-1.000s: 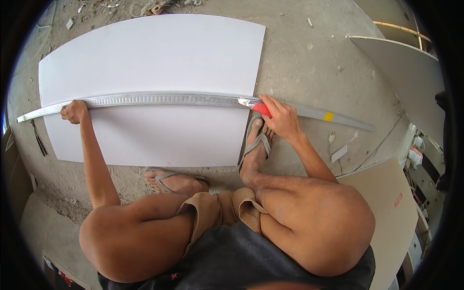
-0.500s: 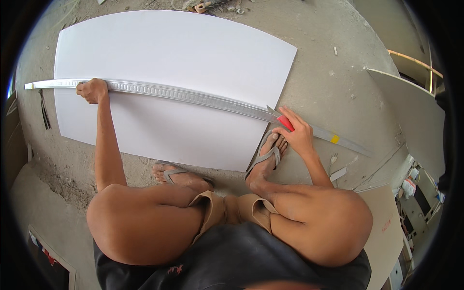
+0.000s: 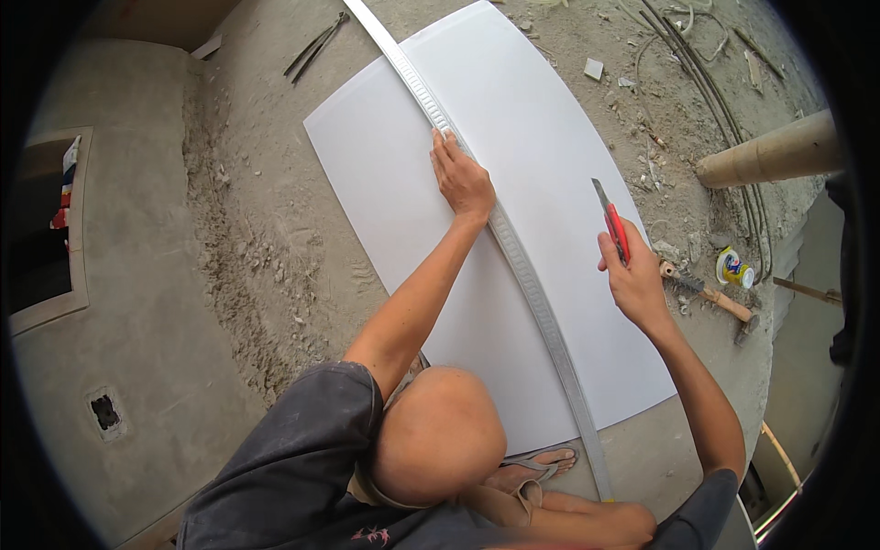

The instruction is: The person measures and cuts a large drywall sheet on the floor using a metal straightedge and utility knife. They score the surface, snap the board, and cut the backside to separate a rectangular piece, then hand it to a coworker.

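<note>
A large white board (image 3: 568, 174) lies flat on the dusty floor, with a long silvery metal profile strip (image 3: 530, 284) running across it and past its edges. My left hand (image 3: 465, 181) is on the strip, its fingers together at the strip's edge. In my right hand (image 3: 634, 284) is a red utility knife (image 3: 616, 229), blade out and pointing up and away from me. The knife is over the right part of the board, apart from the strip. My sandalled foot (image 3: 545, 460) is beside the board's near edge.
Dark long-handled pincers (image 3: 316, 48) lie left of the strip's far end. Right of the board are a hammer (image 3: 731, 304), a yellow tub (image 3: 732, 268), a round post (image 3: 765, 154) and dark rods (image 3: 715, 92). A wall opening (image 3: 81, 229) is at far left.
My view has turned, so the board and strip now slant away from me. My right hand has carried the knife from the strip's right end to above the board. My left hand stays on the strip.
</note>
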Demonstrator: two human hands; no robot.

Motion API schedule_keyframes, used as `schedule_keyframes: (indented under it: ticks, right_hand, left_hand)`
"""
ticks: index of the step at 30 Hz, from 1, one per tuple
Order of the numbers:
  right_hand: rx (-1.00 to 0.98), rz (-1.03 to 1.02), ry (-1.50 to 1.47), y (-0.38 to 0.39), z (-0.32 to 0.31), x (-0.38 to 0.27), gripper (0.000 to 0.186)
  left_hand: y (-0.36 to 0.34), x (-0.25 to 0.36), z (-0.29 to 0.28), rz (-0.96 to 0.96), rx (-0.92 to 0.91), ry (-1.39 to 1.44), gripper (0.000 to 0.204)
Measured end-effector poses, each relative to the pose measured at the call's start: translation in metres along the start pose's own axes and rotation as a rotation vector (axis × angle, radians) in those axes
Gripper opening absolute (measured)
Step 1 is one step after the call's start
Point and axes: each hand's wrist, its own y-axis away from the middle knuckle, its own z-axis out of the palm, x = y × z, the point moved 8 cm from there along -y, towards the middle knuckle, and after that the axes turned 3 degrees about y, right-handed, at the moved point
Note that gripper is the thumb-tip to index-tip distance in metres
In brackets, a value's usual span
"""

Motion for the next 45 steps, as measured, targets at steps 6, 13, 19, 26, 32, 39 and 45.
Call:
schedule_keyframes:
  ticks: [6,13,19,26,32,39,45]
  right_hand:
    - [0.055,-0.228,0.194,-0.140,0.108,-0.074,0.043]
    - [0.383,0.066,0.005,-0.044,0.114,-0.022,0.054]
    - [0.455,-0.296,0.454,0.057,0.116,0.012,0.055]
    - [0.491,-0.404,0.512,0.065,0.130,0.032,0.052]
    - [0.531,-0.438,0.490,0.067,0.133,0.035,0.053]
    - [0.525,-0.427,0.472,0.065,0.132,0.036,0.056]
    - [0.521,-0.418,0.454,0.065,0.131,0.035,0.055]
  left_hand:
    - [-0.002,-0.010,0.003,-0.091,0.019,0.197,0.048]
    - [-0.009,-0.014,-0.015,-0.066,0.046,0.224,0.056]
    - [-0.108,-0.042,-0.012,-0.270,-0.146,-0.034,0.073]
    - [-0.137,-0.048,0.004,-0.241,-0.226,-0.264,0.073]
    - [-0.141,-0.050,0.005,-0.213,-0.218,-0.277,0.072]
    - [-0.145,-0.050,0.009,-0.187,-0.242,-0.271,0.078]
    - [-0.146,-0.048,0.009,-0.196,-0.284,-0.262,0.082]
